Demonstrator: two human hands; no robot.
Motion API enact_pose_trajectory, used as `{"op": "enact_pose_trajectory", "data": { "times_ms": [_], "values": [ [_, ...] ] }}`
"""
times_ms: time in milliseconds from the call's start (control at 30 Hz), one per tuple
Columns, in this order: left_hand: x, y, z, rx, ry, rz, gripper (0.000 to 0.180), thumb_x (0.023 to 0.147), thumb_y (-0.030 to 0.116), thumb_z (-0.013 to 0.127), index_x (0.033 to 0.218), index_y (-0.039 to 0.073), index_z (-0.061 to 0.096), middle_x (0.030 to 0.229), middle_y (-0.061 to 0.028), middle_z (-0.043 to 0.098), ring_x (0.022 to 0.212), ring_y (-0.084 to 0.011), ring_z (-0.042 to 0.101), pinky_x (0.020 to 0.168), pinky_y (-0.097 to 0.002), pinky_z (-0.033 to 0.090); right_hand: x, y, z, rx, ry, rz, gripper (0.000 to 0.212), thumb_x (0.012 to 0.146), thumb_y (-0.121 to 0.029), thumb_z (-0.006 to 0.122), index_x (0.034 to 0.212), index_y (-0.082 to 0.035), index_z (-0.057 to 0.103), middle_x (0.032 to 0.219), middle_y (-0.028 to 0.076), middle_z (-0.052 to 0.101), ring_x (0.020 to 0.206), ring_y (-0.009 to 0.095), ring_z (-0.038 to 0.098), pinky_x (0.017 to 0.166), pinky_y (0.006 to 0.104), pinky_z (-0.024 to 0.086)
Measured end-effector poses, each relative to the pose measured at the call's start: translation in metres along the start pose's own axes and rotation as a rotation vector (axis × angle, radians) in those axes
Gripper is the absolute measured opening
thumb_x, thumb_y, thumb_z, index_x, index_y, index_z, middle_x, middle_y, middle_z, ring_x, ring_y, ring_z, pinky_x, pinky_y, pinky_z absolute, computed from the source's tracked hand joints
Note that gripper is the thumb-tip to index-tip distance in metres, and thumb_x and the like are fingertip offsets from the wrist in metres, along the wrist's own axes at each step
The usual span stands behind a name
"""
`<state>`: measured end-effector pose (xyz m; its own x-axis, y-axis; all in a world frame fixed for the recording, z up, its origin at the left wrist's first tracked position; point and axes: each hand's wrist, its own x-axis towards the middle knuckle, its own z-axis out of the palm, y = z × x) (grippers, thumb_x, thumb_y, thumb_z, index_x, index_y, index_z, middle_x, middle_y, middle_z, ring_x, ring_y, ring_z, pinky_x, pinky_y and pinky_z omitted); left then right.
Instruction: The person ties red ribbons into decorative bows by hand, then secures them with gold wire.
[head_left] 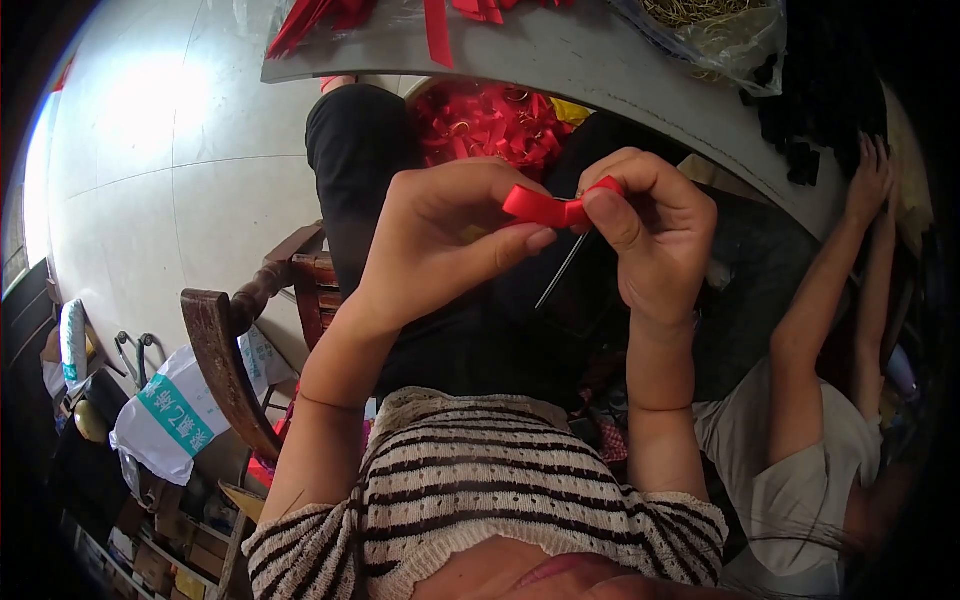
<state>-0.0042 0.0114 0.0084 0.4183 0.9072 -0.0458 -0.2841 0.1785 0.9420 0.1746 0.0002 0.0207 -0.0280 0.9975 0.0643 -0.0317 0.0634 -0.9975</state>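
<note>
The right hand (655, 225) pinches a red bow (535, 207) at its right end, between thumb and curled fingers. The left hand (435, 240) closes on the bow's left loop, the thumb just below it and the forefinger partly hidden behind. So the bow sits between the two hands, over the lap (470, 335). A thin metal rod (565, 268) slants down from it toward the lap; what grips its upper end cannot be told.

Just beyond the grip, between the knees, lies a heap of red bows (490, 125) with bits of gold in it. Farther past that stands a grey table (600, 65), bearing red ribbon (438, 30) and, to the right, a clear bag (750, 45) of gold strands.

Left of the grip is a wooden chair (225, 340), with a white sack (180, 415) past it. Well to the right, a co-worker's hands (872, 185) reach toward a black pile (800, 125).
</note>
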Motion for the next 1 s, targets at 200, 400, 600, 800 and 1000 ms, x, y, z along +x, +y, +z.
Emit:
{"op": "enact_pose_trajectory", "data": {
  "times_ms": [200,400,600,800,1000],
  "values": [
    [0.000,0.003,0.004,0.390,0.072,0.249,0.013,0.073,-0.001,0.072,0.084,-0.002,0.065,0.074,-0.0043,0.061,0.068,-0.0079,0.058,0.059,-0.0213,0.046,-0.012,-0.008,0.013,0.436,0.054,0.345,0.012,0.083,-0.009,0.068,0.078,0.000,0.061,0.070,0.001,0.061,0.060,0.004,0.054,0.056,0.0162,0.042],
    [-0.002,0.004,0.000,0.198,-0.001,0.048,0.009,0.077,0.004,0.069,0.075,-0.003,0.064,0.063,-0.0051,0.056,0.057,-0.0080,0.053,0.048,-0.0228,0.038,-0.008,-0.007,0.009,-0.208,0.043,-0.089,0.010,0.078,-0.003,0.070,0.077,0.001,0.062,0.069,0.004,0.062,0.061,0.008,0.058,0.056,0.0185,0.043],
    [-0.004,0.016,-0.016,0.063,-0.197,-0.106,0.023,0.083,0.009,0.065,0.065,-0.004,0.062,0.053,-0.0038,0.051,0.049,-0.0076,0.049,0.044,-0.0237,0.032,0.000,-0.029,-0.020,-0.261,-0.300,-0.008,0.010,0.076,-0.003,0.072,0.075,0.002,0.063,0.066,0.005,0.062,0.058,0.008,0.057,0.053,0.0195,0.042],
    [0.001,0.017,-0.005,0.131,-0.176,-0.086,0.014,0.080,0.008,0.070,0.075,-0.005,0.065,0.059,-0.0036,0.056,0.055,-0.0060,0.053,0.049,-0.0222,0.039,0.005,-0.036,-0.023,-0.100,-0.284,0.319,0.011,0.080,-0.007,0.070,0.076,0.001,0.064,0.065,0.002,0.062,0.060,0.004,0.056,0.052,0.0181,0.041],
    [0.002,-0.001,-0.001,0.185,-0.013,-0.028,0.018,0.076,0.007,0.073,0.089,-0.004,0.066,0.069,-0.0025,0.062,0.062,-0.0052,0.056,0.055,-0.0193,0.044,0.007,-0.023,-0.008,-0.122,-0.268,0.219,0.012,0.082,-0.008,0.067,0.087,0.002,0.061,0.069,0.002,0.061,0.063,0.006,0.058,0.057,0.0188,0.046]
  ]
}}
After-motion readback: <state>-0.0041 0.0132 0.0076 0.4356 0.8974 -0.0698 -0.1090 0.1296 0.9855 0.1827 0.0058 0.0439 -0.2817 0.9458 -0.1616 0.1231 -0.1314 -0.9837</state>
